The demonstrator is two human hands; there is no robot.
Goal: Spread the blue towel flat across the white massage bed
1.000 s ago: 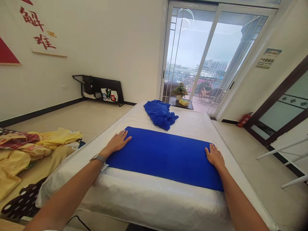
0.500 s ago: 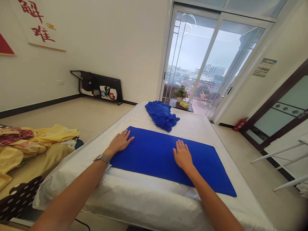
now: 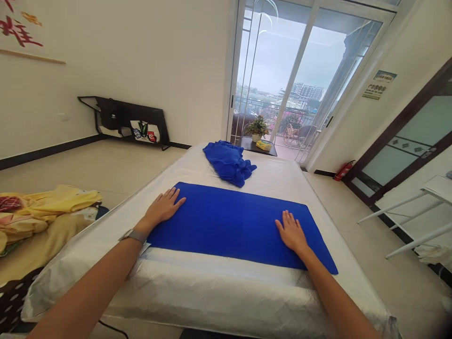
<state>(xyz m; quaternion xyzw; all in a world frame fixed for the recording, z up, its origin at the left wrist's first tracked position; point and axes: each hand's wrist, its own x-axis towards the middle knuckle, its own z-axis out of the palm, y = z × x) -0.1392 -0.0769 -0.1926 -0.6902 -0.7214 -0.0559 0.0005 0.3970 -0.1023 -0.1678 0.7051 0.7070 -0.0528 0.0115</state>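
A blue cloth [image 3: 229, 226], folded into a smooth flat rectangle, lies across the near part of a mattress [image 3: 212, 287] in a shiny pale cover. My left hand [image 3: 163, 207] rests flat on the cloth's left edge, fingers spread, a grey-banded watch on the wrist. Toward the cloth's right end, my right hand [image 3: 292, 231] lies palm down with its fingers stretched out. Neither hand grips anything. Beyond the flat piece sits a crumpled blue cloth [image 3: 229, 162], touched by neither hand.
Yellow fabric [image 3: 63, 202] is heaped to the left. Behind the mattress, a small dark table [image 3: 247, 145] bears a potted plant [image 3: 258, 127] and a yellow packet [image 3: 263, 145]. A white-legged table [image 3: 406, 214] stands at right, a fire extinguisher [image 3: 343, 170] by the wall.
My right hand has slid rightward over the flat blue cloth. My left hand stays on the left edge. The whole view has shifted slightly.
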